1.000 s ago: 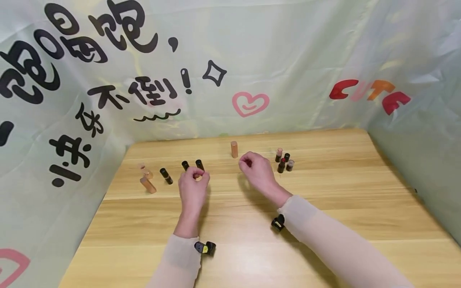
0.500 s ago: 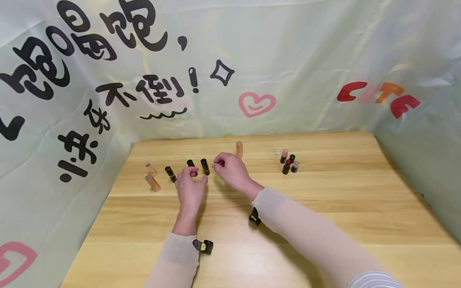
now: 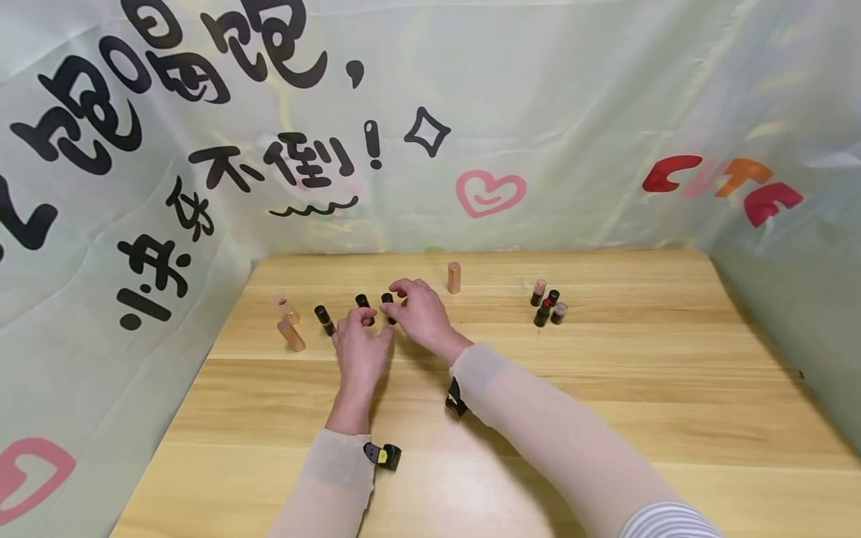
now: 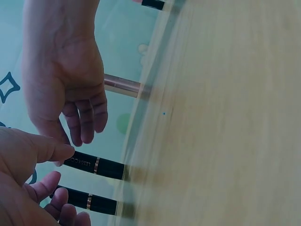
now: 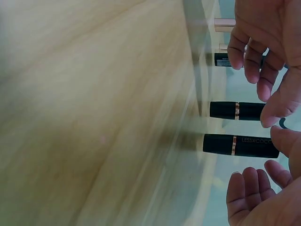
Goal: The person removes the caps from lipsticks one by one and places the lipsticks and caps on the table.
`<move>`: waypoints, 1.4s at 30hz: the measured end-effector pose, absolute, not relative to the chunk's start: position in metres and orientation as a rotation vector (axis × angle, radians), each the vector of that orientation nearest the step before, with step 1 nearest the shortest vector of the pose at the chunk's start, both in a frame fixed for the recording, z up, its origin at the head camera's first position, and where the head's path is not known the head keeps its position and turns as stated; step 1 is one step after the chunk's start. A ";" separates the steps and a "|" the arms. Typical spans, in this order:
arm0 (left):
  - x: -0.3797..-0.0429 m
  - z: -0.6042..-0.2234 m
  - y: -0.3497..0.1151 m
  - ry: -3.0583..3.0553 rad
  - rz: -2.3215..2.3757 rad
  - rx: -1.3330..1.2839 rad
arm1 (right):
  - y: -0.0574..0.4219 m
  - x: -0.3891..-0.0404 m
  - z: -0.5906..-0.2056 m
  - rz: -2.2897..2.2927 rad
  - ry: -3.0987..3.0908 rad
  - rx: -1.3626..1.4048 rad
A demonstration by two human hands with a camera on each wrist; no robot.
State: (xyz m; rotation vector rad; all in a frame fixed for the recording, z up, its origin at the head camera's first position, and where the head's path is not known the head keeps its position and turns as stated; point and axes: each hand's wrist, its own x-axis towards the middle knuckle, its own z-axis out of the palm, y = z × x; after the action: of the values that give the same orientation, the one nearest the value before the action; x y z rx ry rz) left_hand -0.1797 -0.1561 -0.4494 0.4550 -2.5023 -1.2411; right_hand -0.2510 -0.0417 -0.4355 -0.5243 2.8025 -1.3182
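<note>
In the head view, two black lipstick tubes stand upright near both hands: a right one (image 3: 388, 299) and a left one (image 3: 362, 300). My right hand (image 3: 422, 315) is at the right tube, thumb overlapping the cap's top while the index finger stays apart from it in the right wrist view. Gold bands ring both tubes (image 5: 233, 145) there. My left hand (image 3: 361, 350) lies just in front of the left tube, its thumb and index finger spread with nothing between them. The left tube's lower part is hidden behind that hand in the head view.
Further left stand another black tube (image 3: 324, 319), a rose-gold tube (image 3: 291, 336) and a pinkish one (image 3: 288, 309). A rose-gold tube (image 3: 454, 278) stands at the back. Right of it cluster a pink lipstick (image 3: 539, 290), a red lipstick (image 3: 542, 314) and small containers. A printed curtain (image 3: 578, 112) encloses the table.
My right hand has moved left, from beside the back rose-gold tube to the right black tube, and its fingers have spread. My left thumb and index finger have parted. The head view has shifted slightly.
</note>
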 end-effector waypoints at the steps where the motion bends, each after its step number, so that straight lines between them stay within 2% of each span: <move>1: -0.180 -0.449 -0.156 -2.502 -1.241 0.455 | -0.043 -0.251 -0.436 -1.320 2.800 -0.522; 13: -0.179 -0.449 -0.154 -2.516 -1.281 0.436 | -0.041 -0.253 -0.439 -1.306 2.797 -0.509; 19: -0.182 -0.446 -0.147 -2.564 -1.382 0.349 | -0.020 -0.245 -0.433 -1.368 2.805 -0.545; 30: -0.192 -0.436 -0.127 -2.643 -1.532 0.122 | 0.024 -0.223 -0.407 -1.620 2.634 -0.453; 42: -0.193 -0.431 -0.097 -2.652 -1.568 -0.034 | 0.065 -0.212 -0.413 -1.611 2.642 -0.427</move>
State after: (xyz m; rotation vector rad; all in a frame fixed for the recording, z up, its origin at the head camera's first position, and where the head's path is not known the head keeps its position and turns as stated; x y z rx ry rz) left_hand -0.1926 -0.0965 -0.4307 -0.0341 -2.6522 -1.5678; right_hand -0.2116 0.0648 -0.4130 -0.4265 2.6417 -1.6110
